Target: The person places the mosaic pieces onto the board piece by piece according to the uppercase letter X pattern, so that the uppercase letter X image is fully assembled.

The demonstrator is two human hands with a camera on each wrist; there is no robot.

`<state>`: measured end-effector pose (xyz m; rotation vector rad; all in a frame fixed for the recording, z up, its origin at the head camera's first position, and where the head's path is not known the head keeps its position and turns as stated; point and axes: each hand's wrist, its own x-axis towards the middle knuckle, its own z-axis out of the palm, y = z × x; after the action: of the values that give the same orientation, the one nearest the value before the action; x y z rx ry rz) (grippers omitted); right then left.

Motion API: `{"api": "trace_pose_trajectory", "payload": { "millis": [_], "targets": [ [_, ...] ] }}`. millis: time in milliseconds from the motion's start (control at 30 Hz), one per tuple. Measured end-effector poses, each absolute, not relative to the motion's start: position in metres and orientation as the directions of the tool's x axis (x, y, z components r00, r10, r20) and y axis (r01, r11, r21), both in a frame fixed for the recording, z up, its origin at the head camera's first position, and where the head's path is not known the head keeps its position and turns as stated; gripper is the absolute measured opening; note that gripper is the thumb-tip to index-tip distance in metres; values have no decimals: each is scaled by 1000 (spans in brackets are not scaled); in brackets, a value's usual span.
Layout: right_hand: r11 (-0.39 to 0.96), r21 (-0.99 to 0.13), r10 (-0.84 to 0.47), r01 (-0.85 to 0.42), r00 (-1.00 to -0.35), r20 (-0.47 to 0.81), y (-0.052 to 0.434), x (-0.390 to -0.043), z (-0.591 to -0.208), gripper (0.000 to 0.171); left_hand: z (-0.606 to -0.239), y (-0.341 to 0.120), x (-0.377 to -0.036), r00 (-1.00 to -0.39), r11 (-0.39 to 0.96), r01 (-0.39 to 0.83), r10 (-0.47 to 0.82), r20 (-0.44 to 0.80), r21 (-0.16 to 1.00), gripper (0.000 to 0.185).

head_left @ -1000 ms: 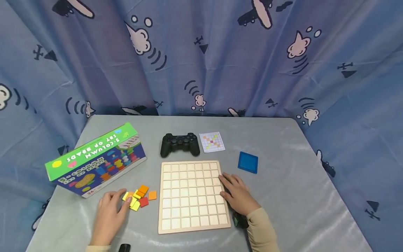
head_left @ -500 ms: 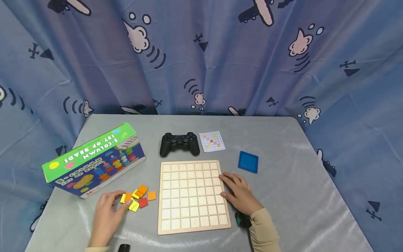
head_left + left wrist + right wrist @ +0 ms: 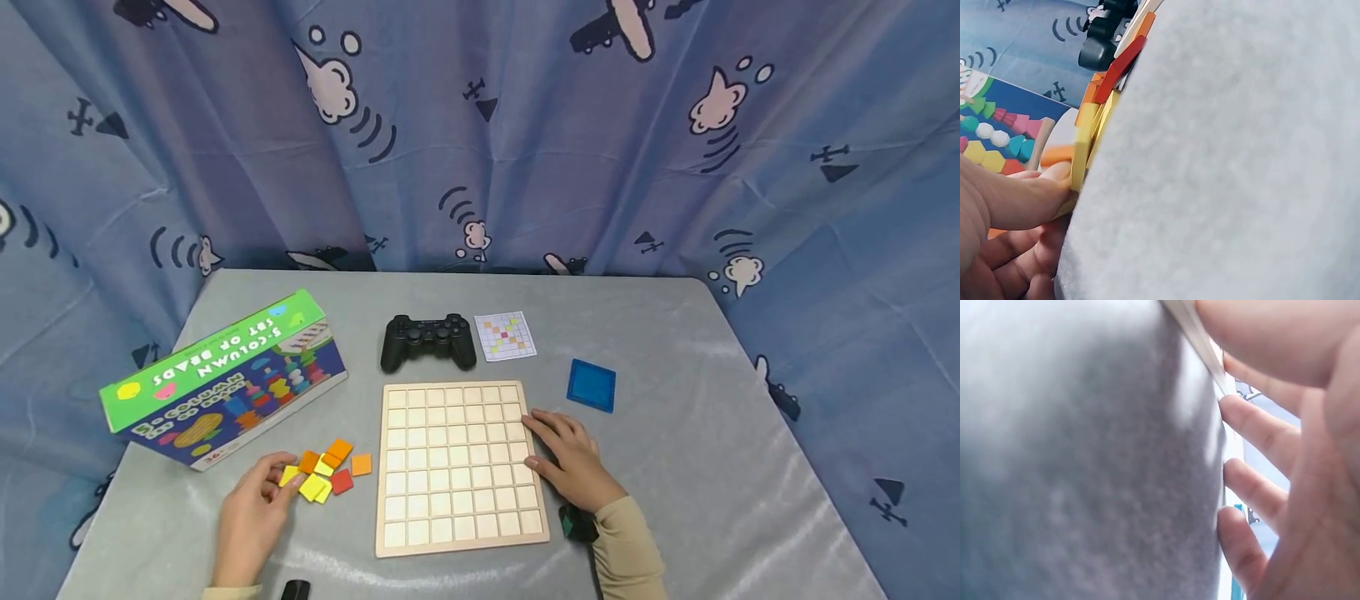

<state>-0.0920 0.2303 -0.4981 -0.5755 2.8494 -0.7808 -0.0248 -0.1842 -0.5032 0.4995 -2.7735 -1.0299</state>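
Tiles: small flat square pieces in yellow, orange and red [image 3: 324,472] are lying in a loose heap on the grey table [image 3: 675,350], just left of the pale wooden grid board [image 3: 456,464].
Left hand: the left hand [image 3: 255,508] is resting at the heap's near-left edge, thumb and fingers pinching a yellow square tile [image 3: 290,476]; in the left wrist view the thumb [image 3: 1019,203] is pressing against that tile's edge [image 3: 1080,153].
Right hand: the right hand [image 3: 572,461] is lying against the board's right edge, fingers straight and slightly spread, fingertips [image 3: 1241,415] touching the rim.
Behind the board: a black game controller [image 3: 427,341] and a small pattern card [image 3: 506,336] are sitting side by side.
Right of it: a blue square lid [image 3: 592,385].
Left: a green and blue cardboard bead-set box [image 3: 225,379].
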Motion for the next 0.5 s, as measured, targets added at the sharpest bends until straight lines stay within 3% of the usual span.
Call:
{"api": "trace_pose_trajectory", "payload": {
  "millis": [267, 500],
  "targets": [
    [777, -544, -384, -318, -923, -9, 230, -93, -501, 58, -490, -183, -27, -918, 637, -280, -396, -7, 718, 32],
    [717, -623, -415, -314, -909, -19, 232, -97, -506, 58, -467, -166, -43, -948, 544, -225, -314, -52, 809, 36]
  ]
}}
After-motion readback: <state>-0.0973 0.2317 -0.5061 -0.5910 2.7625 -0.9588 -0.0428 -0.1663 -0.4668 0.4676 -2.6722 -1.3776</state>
